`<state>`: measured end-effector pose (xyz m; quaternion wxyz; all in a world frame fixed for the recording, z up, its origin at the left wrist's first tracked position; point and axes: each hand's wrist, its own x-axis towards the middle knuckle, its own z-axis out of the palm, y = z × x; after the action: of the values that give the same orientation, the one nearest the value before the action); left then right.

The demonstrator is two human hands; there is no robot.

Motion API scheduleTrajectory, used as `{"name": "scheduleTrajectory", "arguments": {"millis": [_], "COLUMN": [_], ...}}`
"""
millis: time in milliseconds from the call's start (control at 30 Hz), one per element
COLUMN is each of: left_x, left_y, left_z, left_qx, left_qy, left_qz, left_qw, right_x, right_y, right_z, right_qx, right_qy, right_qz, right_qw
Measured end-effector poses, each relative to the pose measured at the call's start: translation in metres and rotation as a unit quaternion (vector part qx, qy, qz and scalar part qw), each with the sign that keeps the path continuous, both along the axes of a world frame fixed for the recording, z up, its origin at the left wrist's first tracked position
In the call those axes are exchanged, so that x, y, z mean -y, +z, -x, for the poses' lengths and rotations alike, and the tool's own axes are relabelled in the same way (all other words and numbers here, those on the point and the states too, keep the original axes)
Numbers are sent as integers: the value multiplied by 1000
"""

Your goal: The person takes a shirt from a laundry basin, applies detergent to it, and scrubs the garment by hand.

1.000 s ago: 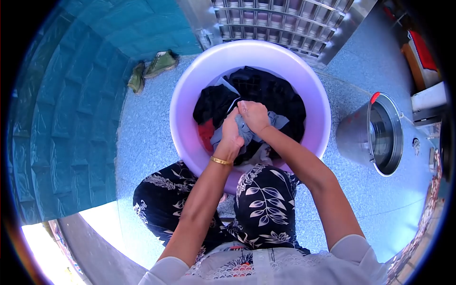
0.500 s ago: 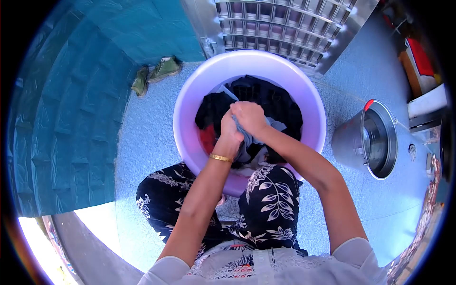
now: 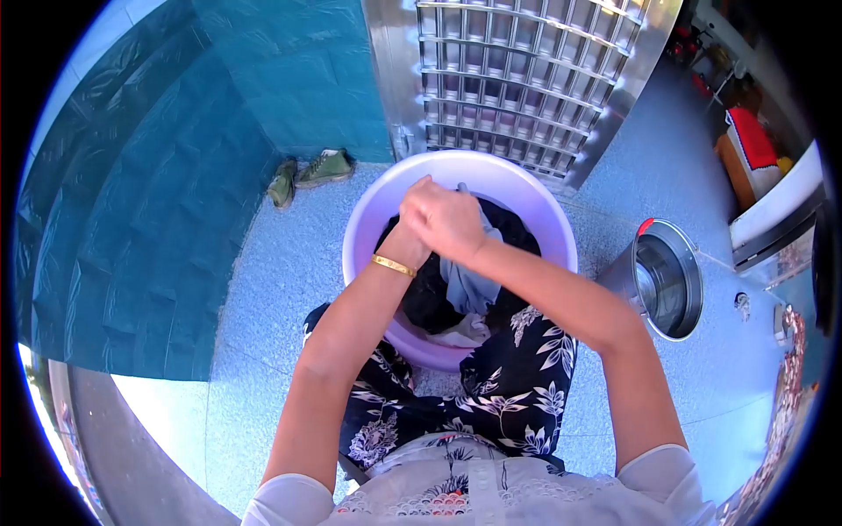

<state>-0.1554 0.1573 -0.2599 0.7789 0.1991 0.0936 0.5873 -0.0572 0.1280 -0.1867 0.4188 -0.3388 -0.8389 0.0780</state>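
Head view shows both hands clenched on a grey-blue cloth over the purple basin. Left hand and right hand grip its top together; the wet, wrinkled cloth hangs down onto dark clothes inside.

- A speckled blue floor is spreading across the yard, with bright sunlight falling on a patch at the lower left.
- A teal block wall is rising on the left.
- A metal grille gate is standing at the top.
- A pair of green shoes is lying beside the wall.
- A steel bucket is standing on the right.
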Motion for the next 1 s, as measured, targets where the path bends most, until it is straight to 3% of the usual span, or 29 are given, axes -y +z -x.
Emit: {"name": "scheduleTrajectory", "arguments": {"millis": [67,133,200,267,333,367,400,467,500,533,600,667,733,767,800,867,900,967,1000], "left_x": [11,20,34,43,42,29,36,20,18,31,44,38,37,37,26,1,10,38,42], "left_y": [-9,3,41,42,39,11,1,-32,-48,-60,-3,-21,-13,-21,-48,-104,-97,-50,-18], "left_z": [3,-3,-26,-31,-33,-31,-15,-2,-3,-16,-51,-54,-59,-55,-39,-22,-28,-52,-64], "left_qx": [89,41,-111,-71,-101,-98,-56,-68,-21,0,-141,-96,-151,-76,39,101,100,33,-171], "left_qy": [57,75,26,-11,22,78,-29,-75,-65,-49,75,18,25,-5,-189,-273,-274,-78,-24], "left_qz": [30,79,225,195,226,213,132,134,207,67,291,259,276,253,66,78,80,154,227], "left_qw": [994,993,968,978,969,969,989,986,976,997,943,961,949,964,979,954,953,984,958], "right_x": [31,1,-30,-31,-14,8,28,53,39,28,-3,-10,-3,8,26,52,43,15,-3], "right_y": [17,-8,-16,-35,-34,-31,-28,-34,-50,-58,-69,-77,-76,-81,-75,-60,-66,-71,-72], "right_z": [2,1,-16,-25,-24,-18,-13,-9,-12,-19,-29,-43,-45,-43,-40,-33,-38,-51,-59], "right_qx": [60,36,64,27,-5,4,11,-17,-19,91,11,15,-8,-28,-4,24,19,17,16], "right_qy": [43,40,-74,-86,-94,-50,-7,85,69,-26,-81,-103,-109,-76,-38,10,19,-24,-66], "right_qz": [-54,-18,-1,7,19,-8,-35,-5,-68,-47,48,78,77,65,39,56,45,31,14], "right_qw": [996,998,995,996,995,999,999,996,995,994,995,991,991,995,999,998,999,999,998]}}
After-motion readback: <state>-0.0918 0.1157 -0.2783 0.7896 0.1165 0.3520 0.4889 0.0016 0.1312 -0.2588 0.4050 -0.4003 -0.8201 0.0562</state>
